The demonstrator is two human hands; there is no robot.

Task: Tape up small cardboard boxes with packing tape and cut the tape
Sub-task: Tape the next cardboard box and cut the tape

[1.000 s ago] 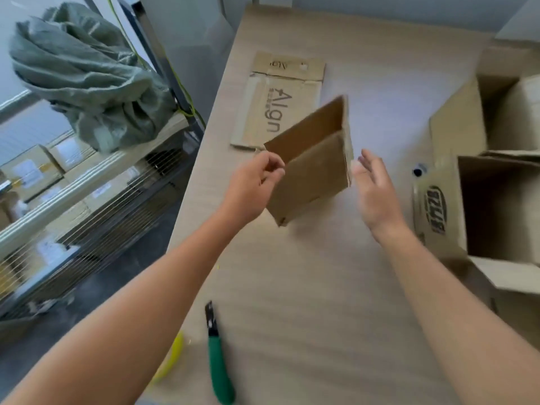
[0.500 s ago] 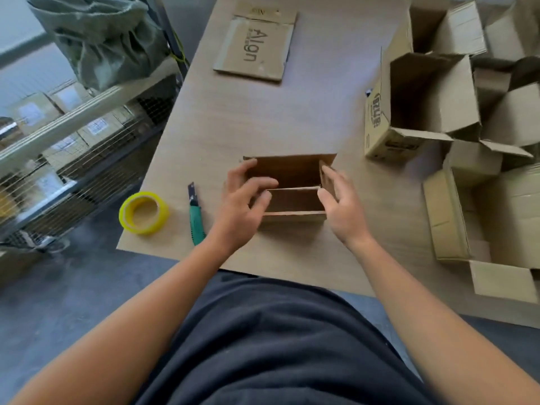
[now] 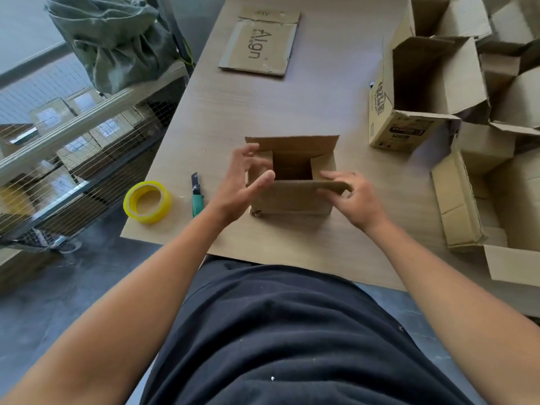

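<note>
A small brown cardboard box (image 3: 292,197) stands open-topped on the wooden table (image 3: 292,106), close to the near edge. Its far flap stands up, and both side flaps are folded inward. My left hand (image 3: 242,182) is at the box's left side, fingers spread and relaxed, fingertips touching the left flap. My right hand (image 3: 353,197) pinches the right end of the near flap, which is bent over the opening. A yellow tape roll (image 3: 147,201) lies flat left of the box. A green utility knife (image 3: 197,197) lies between the roll and my left hand.
A flattened "Align" carton (image 3: 260,43) lies at the far middle of the table. Several open cardboard boxes (image 3: 423,92) crowd the right side. Left of the table stands a wire shelf cart (image 3: 73,147) with parcels and a green sack (image 3: 117,39).
The box came down from mid-air and now stands on the table near the edge. My hands moved onto its top flaps, and the side flaps and near flap folded inward.
</note>
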